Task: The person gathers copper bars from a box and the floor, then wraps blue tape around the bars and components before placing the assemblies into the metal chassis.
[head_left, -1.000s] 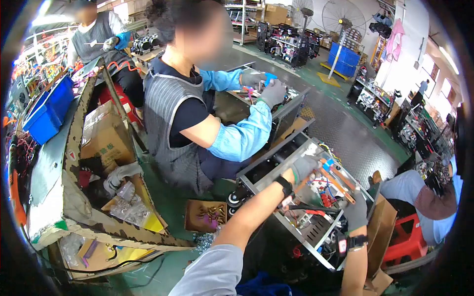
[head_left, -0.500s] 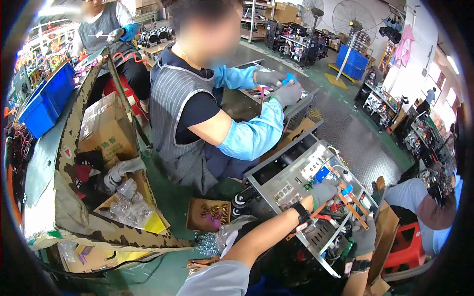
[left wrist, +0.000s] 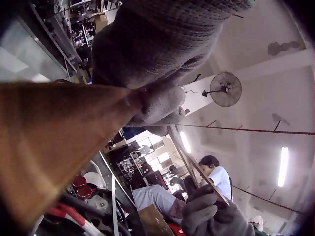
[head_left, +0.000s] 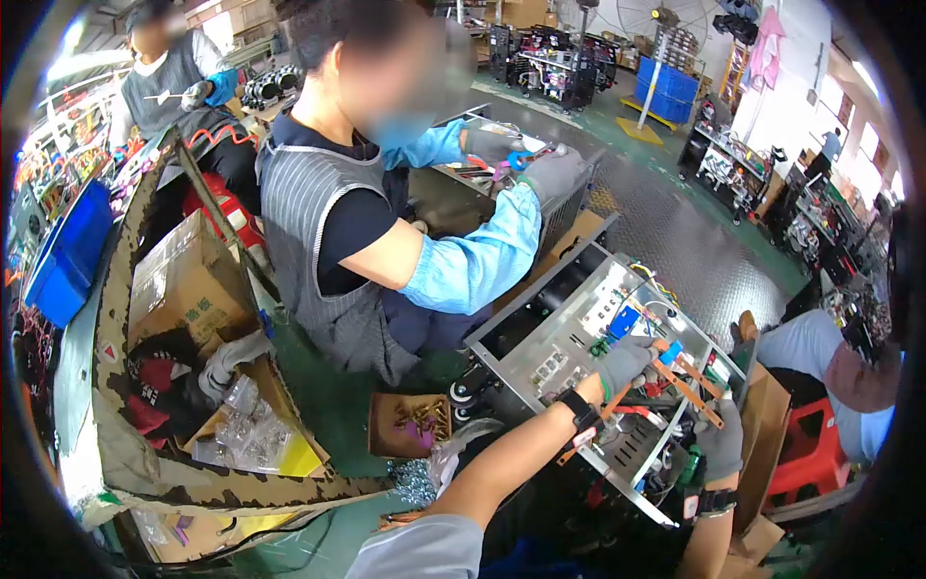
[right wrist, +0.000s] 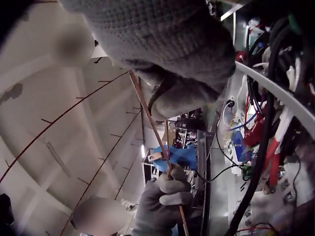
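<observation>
Both hands wear grey gloves. Over the open metal chassis (head_left: 540, 333), the left hand (head_left: 625, 365) grips flat copper strips (head_left: 690, 394), one of which sticks out below its fingers. A small blue piece (head_left: 670, 353) sits across the strips between the hands. At the chassis's right side the right hand (head_left: 719, 439) holds their far ends with curled fingers. In the left wrist view a copper strip (left wrist: 59, 142) runs close to the lens from the left hand (left wrist: 152, 54); the right hand (left wrist: 211, 214) pinches thin strips. The right wrist view shows a strip (right wrist: 150, 110) between both hands.
A seated person in a striped vest (head_left: 328, 232) works at another chassis beyond. An open box of brass parts (head_left: 410, 425) stands left of the chassis, near a crate of bags (head_left: 246, 425). A red stool (head_left: 808, 449) and cardboard (head_left: 762, 415) are at the right.
Both hands, with the copper strips, have shifted right and toward the near side over the chassis. A blue component inside it has come into view. The neighbouring person's hands have moved slightly.
</observation>
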A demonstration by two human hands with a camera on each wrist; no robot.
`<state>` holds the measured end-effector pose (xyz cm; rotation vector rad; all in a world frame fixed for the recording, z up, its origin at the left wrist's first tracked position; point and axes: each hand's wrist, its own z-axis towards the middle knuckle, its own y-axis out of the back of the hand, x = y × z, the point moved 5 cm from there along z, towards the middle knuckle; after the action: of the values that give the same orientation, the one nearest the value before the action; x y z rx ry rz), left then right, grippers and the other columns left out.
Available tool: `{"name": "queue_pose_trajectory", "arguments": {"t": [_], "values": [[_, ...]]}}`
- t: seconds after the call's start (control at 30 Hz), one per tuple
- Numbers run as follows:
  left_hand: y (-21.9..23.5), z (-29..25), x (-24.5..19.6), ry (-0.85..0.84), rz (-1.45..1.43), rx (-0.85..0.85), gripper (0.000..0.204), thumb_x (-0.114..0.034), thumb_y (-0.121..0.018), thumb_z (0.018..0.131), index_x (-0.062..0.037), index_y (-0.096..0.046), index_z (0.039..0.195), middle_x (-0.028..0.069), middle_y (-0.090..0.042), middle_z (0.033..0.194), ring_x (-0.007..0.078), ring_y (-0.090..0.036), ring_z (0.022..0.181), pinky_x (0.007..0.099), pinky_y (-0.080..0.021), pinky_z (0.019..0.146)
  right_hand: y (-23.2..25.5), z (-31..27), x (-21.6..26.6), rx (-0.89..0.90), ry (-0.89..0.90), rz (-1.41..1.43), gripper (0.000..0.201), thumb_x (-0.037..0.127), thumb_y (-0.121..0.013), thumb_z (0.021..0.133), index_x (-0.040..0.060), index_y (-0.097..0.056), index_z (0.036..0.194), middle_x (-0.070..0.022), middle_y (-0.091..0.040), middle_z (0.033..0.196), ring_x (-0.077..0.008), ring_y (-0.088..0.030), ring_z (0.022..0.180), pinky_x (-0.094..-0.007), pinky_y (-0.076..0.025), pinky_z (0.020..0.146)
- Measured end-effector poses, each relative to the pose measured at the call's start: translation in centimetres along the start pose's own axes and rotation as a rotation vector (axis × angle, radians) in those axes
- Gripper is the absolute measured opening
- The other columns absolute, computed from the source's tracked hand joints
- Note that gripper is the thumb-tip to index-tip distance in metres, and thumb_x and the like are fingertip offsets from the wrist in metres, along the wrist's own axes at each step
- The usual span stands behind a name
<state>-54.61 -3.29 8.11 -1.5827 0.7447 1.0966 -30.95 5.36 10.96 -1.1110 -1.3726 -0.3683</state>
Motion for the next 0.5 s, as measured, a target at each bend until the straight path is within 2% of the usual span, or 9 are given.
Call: {"name": "queue_pose_trajectory", "arguments": {"t": [0.2, 0.3, 0.5], "values": [[-0.6, 0.2, 0.4, 0.088, 0.056, 0.017, 0.028, -0.016, -0.050, 0.097, -0.0005, -0.059, 0.119, 0.0057, -0.066, 0.087, 0.0089, -0.061, 0.063, 0.0204, -0.043, 0.045, 1.5, 0.0, 0.0, -0.071, -0.018, -0.025, 0.022, 0.032, -0.054, 0.097, 0.0107, -0.058, 0.101, 0.0016, -0.058, 0.076, -0.0087, -0.056, 0.064, -0.0212, -0.045, 0.048], [-1.1, 0.1, 0.3, 0.080, -0.012, 0.031, 0.028, -0.016, -0.050, 0.097, -0.0010, -0.059, 0.119, 0.0051, -0.066, 0.088, 0.0085, -0.060, 0.064, 0.0204, -0.042, 0.046, 2.6, 0.1, -0.2, -0.091, -0.001, -0.009, 0.031, 0.036, -0.055, 0.097, 0.0074, -0.058, 0.108, -0.0024, -0.061, 0.077, -0.0109, -0.059, 0.060, -0.0223, -0.047, 0.048], [-1.5, -0.1, 0.0, 0.064, 0.011, 0.036, 0.028, -0.016, -0.050, 0.096, -0.0018, -0.060, 0.118, 0.0048, -0.066, 0.086, 0.0081, -0.060, 0.063, 0.0200, -0.042, 0.046, 2.3, -0.1, 0.0, -0.051, 0.026, 0.027, 0.029, 0.034, -0.054, 0.097, 0.0069, -0.058, 0.105, -0.0028, -0.061, 0.076, -0.0117, -0.060, 0.061, -0.0226, -0.048, 0.047]]}}
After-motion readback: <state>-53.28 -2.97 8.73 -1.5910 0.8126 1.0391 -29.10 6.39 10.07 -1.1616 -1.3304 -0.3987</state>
